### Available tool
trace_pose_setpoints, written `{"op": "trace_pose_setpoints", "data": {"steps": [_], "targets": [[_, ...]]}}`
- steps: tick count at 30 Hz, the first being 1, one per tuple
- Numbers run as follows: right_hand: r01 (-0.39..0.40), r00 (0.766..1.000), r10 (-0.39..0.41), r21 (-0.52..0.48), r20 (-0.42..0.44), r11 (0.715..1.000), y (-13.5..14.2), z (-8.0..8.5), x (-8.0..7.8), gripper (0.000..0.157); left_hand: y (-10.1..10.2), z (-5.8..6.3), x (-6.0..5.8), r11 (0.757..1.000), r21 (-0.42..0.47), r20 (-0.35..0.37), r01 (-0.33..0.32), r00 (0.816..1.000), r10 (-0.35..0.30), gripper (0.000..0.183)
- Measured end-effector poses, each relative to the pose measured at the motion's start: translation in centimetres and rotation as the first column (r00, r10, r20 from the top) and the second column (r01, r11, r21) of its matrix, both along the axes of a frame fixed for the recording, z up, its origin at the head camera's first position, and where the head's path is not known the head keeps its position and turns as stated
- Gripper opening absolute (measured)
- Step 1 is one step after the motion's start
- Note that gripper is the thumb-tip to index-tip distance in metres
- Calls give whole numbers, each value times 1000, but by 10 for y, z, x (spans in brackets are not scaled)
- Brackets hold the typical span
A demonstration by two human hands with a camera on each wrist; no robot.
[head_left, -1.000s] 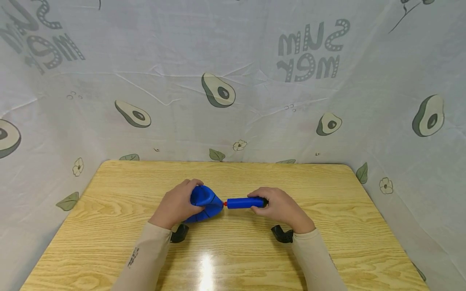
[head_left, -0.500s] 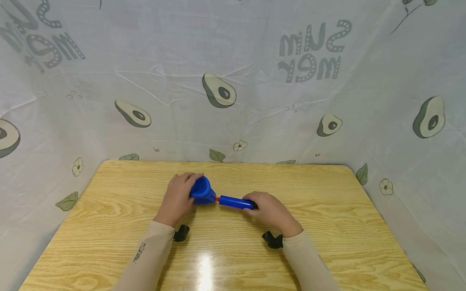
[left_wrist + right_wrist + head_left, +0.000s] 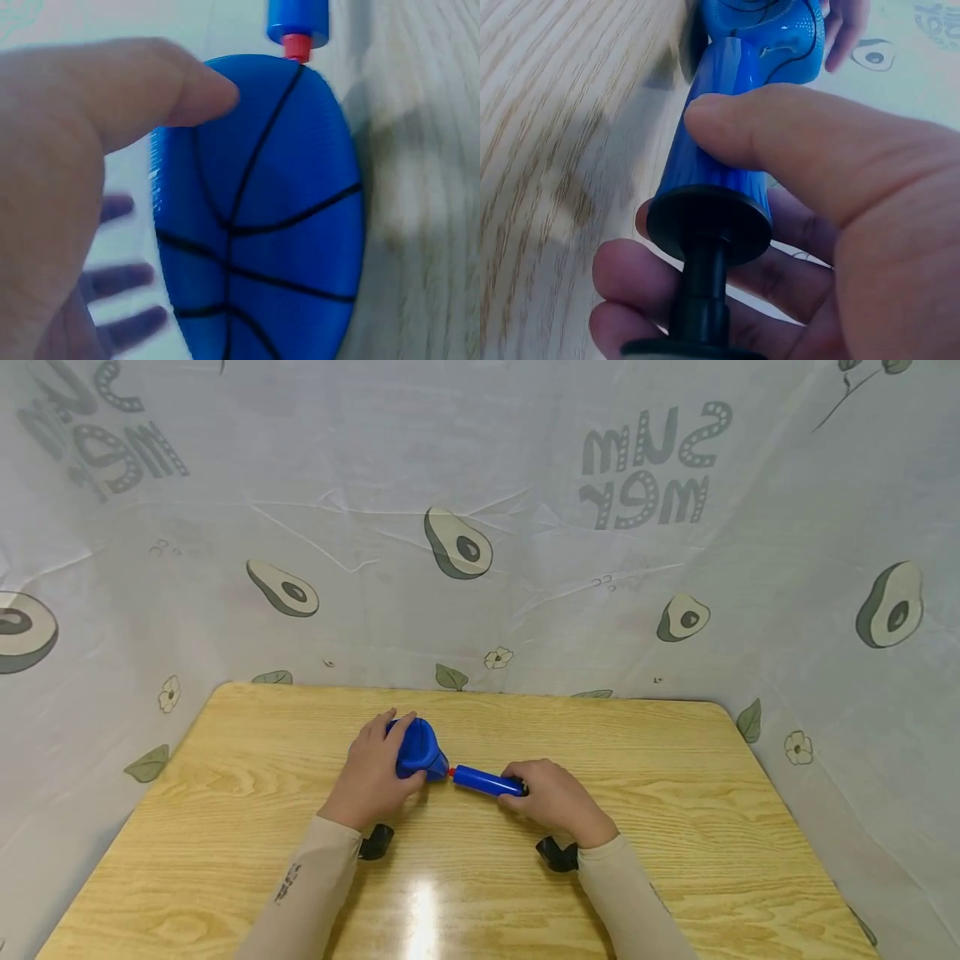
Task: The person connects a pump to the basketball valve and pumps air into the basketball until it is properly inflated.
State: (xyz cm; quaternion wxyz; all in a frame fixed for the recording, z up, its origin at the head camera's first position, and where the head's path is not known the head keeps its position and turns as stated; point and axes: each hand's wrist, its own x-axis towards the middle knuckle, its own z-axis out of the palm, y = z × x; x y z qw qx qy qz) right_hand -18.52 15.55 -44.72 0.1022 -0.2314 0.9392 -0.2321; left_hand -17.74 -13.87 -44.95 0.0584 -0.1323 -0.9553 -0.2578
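Gripping a blue hand pump (image 3: 486,781) in the right hand (image 3: 555,797), with fingers curled round the barrel and black plunger (image 3: 705,270) and thumb laid on top; touching a collapsed blue ball (image 3: 259,202) with the left hand (image 3: 371,768), with fingers loosely spread around it rather than clenched, and thumb lying against its surface; seen left of centre, on or just above the desk (image 3: 675,827), cannot tell which; marked with curved black lines and met at its right end by the pump's red nozzle (image 3: 298,48); sloping slightly nearer towards the right along the barrel; backed, beyond the far edge, by a pale curtain (image 3: 555,610) printed with avocados.
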Motion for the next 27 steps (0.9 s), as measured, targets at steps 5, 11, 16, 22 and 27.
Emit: {"op": "trace_pose_setpoints", "data": {"steps": [5, 11, 16, 22, 27], "targets": [[35, 999, -35, -27, 6, 999, -2, 4, 1, 26, 0, 3, 2, 989, 116, 93, -87, 993, 76, 75], [31, 999, -32, -37, -29, 999, -5, 2, 3, 24, 4, -1, -4, 984, 157, 107, -84, 992, 68, 52], [9, 1000, -10, -63, -26, 998, -9, 0, 3, 23, 8, -4, -9, 995, 100, 12, -8, 1000, 7, 33], [26, 1000, -27, -109, -15, 994, -11, -2, 2, 23, 10, -3, -11, 999, 27, -41, 45, 998, -44, 30], [58, 996, -66, -123, -66, 991, -12, -4, 1, 23, 11, -5, -15, 996, 76, -156, 56, 987, -43, 23]]}}
